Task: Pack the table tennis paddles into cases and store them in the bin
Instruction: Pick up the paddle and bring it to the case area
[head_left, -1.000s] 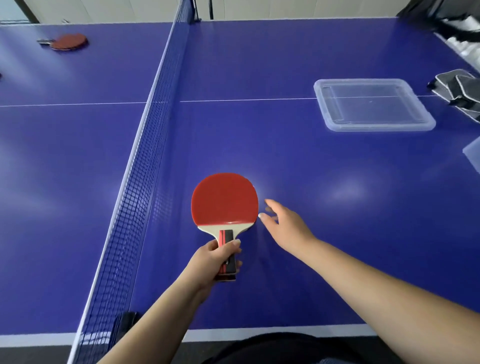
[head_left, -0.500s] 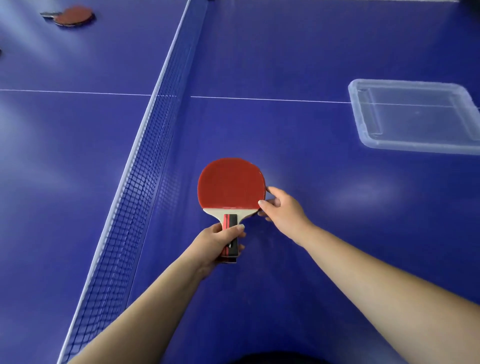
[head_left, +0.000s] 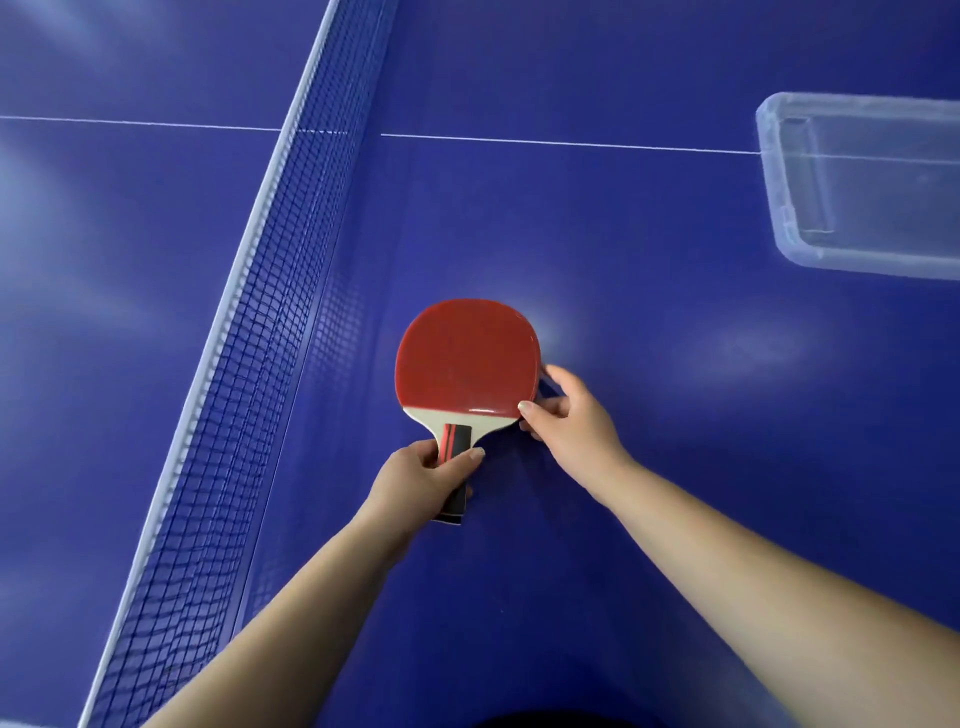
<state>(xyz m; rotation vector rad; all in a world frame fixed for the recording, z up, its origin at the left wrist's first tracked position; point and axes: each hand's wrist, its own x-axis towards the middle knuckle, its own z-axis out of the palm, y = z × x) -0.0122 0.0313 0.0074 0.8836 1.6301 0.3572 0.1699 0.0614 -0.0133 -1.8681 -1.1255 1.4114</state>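
above the blue table (head_left: 675, 415), unmarked red paddle (head_left: 467, 358) between both hands

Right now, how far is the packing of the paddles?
Nothing looks packed yet: the clear bin holds nothing visible. In hand: the left hand grips the handle of the red paddle, and the right hand pinches its edge. Left: casing it and storing it; no case is in view.

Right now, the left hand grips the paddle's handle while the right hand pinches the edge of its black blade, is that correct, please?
Not quite: the blade face is red, not black. The head view shows the left hand gripping the handle of the paddle while the right hand pinches its red blade's edge.
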